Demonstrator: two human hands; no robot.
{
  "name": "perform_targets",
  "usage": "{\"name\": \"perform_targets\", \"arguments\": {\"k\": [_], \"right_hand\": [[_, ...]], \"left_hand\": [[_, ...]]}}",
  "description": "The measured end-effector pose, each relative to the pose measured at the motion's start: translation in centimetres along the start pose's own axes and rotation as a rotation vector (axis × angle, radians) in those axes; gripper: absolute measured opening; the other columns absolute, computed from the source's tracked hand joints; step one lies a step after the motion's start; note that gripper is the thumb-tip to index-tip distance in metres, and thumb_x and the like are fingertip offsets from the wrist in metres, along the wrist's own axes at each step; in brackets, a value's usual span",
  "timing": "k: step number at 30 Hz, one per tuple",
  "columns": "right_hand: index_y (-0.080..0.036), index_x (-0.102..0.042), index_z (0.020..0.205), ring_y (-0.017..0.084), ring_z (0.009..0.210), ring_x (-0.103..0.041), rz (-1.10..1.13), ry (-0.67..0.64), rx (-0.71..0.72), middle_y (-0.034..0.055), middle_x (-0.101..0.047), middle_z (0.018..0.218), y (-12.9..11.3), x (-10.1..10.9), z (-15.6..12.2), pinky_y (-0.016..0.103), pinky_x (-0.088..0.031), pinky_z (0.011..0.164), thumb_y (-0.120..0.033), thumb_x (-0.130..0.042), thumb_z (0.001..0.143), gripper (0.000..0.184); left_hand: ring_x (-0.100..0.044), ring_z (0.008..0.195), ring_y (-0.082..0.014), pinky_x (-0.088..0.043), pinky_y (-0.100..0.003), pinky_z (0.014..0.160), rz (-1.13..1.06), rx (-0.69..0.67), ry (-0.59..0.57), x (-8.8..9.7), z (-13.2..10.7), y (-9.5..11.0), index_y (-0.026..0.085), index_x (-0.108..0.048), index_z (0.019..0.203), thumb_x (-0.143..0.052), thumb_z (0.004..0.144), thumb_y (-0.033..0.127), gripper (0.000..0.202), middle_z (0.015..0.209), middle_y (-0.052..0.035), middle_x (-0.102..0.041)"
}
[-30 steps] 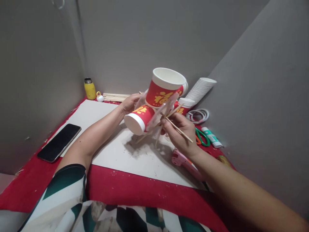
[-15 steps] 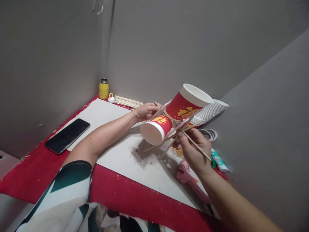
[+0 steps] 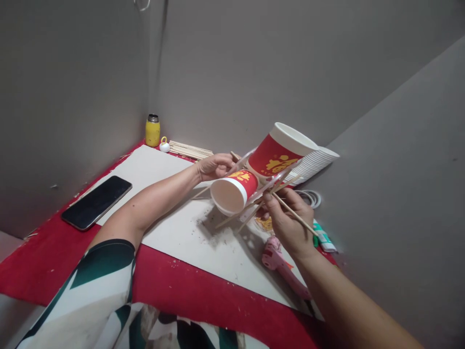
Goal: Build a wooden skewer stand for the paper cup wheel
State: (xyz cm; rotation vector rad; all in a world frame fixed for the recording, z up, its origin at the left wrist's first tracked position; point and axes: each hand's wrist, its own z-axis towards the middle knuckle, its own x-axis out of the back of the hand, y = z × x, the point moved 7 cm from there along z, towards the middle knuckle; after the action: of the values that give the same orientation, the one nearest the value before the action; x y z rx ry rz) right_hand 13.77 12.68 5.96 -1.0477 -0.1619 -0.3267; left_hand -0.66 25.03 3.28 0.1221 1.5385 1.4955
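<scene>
Above a white board, both hands hold up a structure of paper cups and thin wooden sticks. Its upper red paper cup has a white rim and yellow print, with its mouth tilted up. A second red paper cup lies sideways below it, mouth toward me. My left hand is closed at the far left side, around a stick end; its fingers are partly hidden. At the right, my right hand pinches the crossed wooden sticks. Clear strips run along both sides of the cups.
A pink glue gun lies on the white board, right of centre. Stacked paper cups, a coiled cable and a green-white tube are at right. A phone, yellow bottle and wooden sticks are left and back.
The whole view has shifted slightly, so most things sit a little further left and up. Both hands keep their hold on the cup-and-stick structure, which is tilted almost the same.
</scene>
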Motion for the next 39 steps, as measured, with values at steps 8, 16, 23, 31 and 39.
{"name": "perform_targets", "arguments": {"k": [8, 16, 23, 31, 39], "right_hand": [[-0.019, -0.064, 0.089, 0.011, 0.046, -0.059, 0.01, -0.002, -0.019, 0.0003, -0.066, 0.07, 0.3, 0.1, 0.0, 0.022, -0.05, 0.04, -0.044, -0.072, 0.081, 0.027], [-0.02, -0.063, 0.087, 0.012, 0.045, -0.059, -0.001, 0.0, 0.003, -0.0016, -0.063, 0.063, 0.2, 0.2, 0.1, 0.023, -0.05, 0.04, -0.044, -0.071, 0.082, 0.025], [-0.021, -0.063, 0.085, 0.013, 0.049, -0.06, -0.006, -0.038, -0.004, -0.0014, -0.063, 0.064, 0.1, 0.1, 0.6, 0.024, -0.048, 0.04, -0.043, -0.069, 0.082, 0.023], [-0.02, -0.064, 0.088, 0.013, 0.055, -0.059, -0.024, -0.056, -0.014, -0.0012, -0.064, 0.065, 0.5, 0.1, 0.8, 0.023, -0.048, 0.044, -0.043, -0.07, 0.082, 0.024], [-0.021, -0.066, 0.086, 0.016, 0.065, -0.064, 0.056, -0.138, -0.023, 0.0005, -0.069, 0.075, 1.3, 0.0, 0.9, 0.027, -0.051, 0.056, -0.041, -0.076, 0.075, 0.025]], "left_hand": [[-0.067, 0.073, -0.0145, -0.046, -0.034, 0.088, 0.002, 0.025, -0.001, -0.2, -0.3, 0.2, 0.01, -0.063, 0.087, -0.072, 0.066, 0.001, 0.025, 0.079, -0.0059, -0.072], [-0.068, 0.073, -0.0159, -0.047, -0.035, 0.087, 0.003, -0.006, 0.05, -0.4, -0.1, 0.3, 0.011, -0.063, 0.086, -0.078, 0.067, 0.007, 0.024, 0.077, -0.0053, -0.072], [-0.068, 0.073, -0.0163, -0.047, -0.037, 0.09, 0.071, -0.031, 0.066, -0.1, 0.4, 0.7, 0.011, -0.065, 0.084, -0.076, 0.071, 0.011, 0.017, 0.08, -0.0063, -0.072], [-0.07, 0.081, -0.0207, -0.051, -0.034, 0.085, 0.082, -0.055, 0.096, 1.6, 1.8, 0.0, 0.013, -0.068, 0.091, -0.073, 0.072, 0.012, 0.019, 0.078, -0.0046, -0.072], [-0.071, 0.082, -0.021, -0.051, -0.038, 0.09, 0.035, -0.017, 0.122, 0.9, 1.1, 0.8, 0.01, -0.067, 0.093, -0.073, 0.067, 0.006, 0.026, 0.088, -0.0089, -0.074]]}}
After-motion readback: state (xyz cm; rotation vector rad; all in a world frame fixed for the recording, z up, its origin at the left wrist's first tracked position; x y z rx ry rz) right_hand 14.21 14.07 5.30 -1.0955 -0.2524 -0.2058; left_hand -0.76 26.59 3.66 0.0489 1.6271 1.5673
